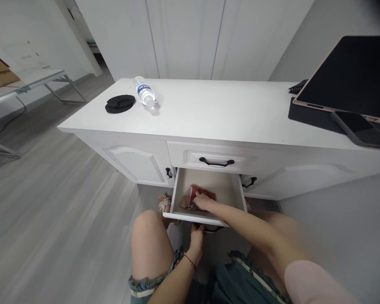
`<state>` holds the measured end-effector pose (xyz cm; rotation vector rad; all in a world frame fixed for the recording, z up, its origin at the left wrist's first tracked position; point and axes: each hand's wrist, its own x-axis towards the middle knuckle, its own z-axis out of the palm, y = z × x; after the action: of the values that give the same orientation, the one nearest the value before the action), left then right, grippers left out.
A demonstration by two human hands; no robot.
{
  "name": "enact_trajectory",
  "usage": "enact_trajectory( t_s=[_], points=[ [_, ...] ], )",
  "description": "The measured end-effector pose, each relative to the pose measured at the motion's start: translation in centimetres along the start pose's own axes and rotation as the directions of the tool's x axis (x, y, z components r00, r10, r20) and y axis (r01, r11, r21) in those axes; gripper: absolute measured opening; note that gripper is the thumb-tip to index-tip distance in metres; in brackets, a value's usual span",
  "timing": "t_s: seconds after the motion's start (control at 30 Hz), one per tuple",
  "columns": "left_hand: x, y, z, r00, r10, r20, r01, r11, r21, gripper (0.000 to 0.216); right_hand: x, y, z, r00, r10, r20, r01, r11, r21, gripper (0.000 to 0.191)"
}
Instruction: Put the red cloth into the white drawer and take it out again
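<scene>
A white drawer is pulled out of the cabinet below the top drawer. Inside its left half lie a flat red piece and a crumpled pinkish-beige piece like cloth; their exact kind is unclear. My right hand reaches into the drawer with its fingers closed on the red piece, next to the beige one. Below the drawer front, my left hand is closed at the left end of the black drawer handle, its fingertips partly hidden by the drawer front.
On the white cabinet top are a water bottle lying down, a flat black object, a dark-screened tablet or laptop and a phone. The closed top drawer overhangs the open one. My knees flank it.
</scene>
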<state>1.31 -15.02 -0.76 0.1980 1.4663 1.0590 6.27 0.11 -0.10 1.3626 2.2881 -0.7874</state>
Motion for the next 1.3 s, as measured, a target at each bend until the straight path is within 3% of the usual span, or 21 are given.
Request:
enact_trajectory(
  t_s=[0.3, 0.53, 0.67, 0.8, 1.03, 1.17, 1.3],
  points=[
    [0.0, -0.3, 0.0, 0.998, -0.056, -0.016, 0.055, 0.998, -0.014, 0.038, 2.4, 3.2, -2.6, 0.995, -0.025, -0.097, 0.025, 1.0, -0.004, 0.036],
    [0.1, -0.5, -0.2, 0.997, -0.072, -0.021, 0.07, 0.995, -0.067, 0.032, 3.3, 5.1, -3.3, 0.974, 0.07, -0.216, -0.066, 0.997, 0.027, 0.039],
    [-0.1, -0.3, -0.7, 0.999, -0.04, 0.036, 0.042, 0.997, -0.059, 0.032, 3.8, 6.4, -3.2, 0.953, 0.124, -0.275, -0.111, 0.992, 0.064, 0.042],
    [0.3, -0.8, -1.1, 0.988, 0.018, 0.155, -0.012, 0.999, -0.041, 0.042, 3.5, 7.9, -3.1, 0.95, 0.095, -0.298, -0.071, 0.993, 0.093, 0.043],
    [1.2, -1.7, -1.5, 0.989, 0.017, 0.144, -0.016, 1.0, -0.007, 0.039, -0.3, 9.1, -3.8, 0.953, 0.008, -0.304, 0.041, 0.987, 0.155, 0.042],
    [1.4, -1.1, -1.4, 0.983, 0.05, 0.179, -0.051, 0.999, 0.0, 0.041, -4.6, 9.3, -5.1, 0.911, -0.029, -0.412, 0.153, 0.95, 0.272, 0.041],
    [1.6, -0.1, -0.9, 0.977, 0.083, 0.196, -0.088, 0.996, 0.018, 0.036, -10.1, 8.7, -6.3, 0.843, 0.019, -0.538, 0.226, 0.894, 0.386, 0.041]
  ],
)
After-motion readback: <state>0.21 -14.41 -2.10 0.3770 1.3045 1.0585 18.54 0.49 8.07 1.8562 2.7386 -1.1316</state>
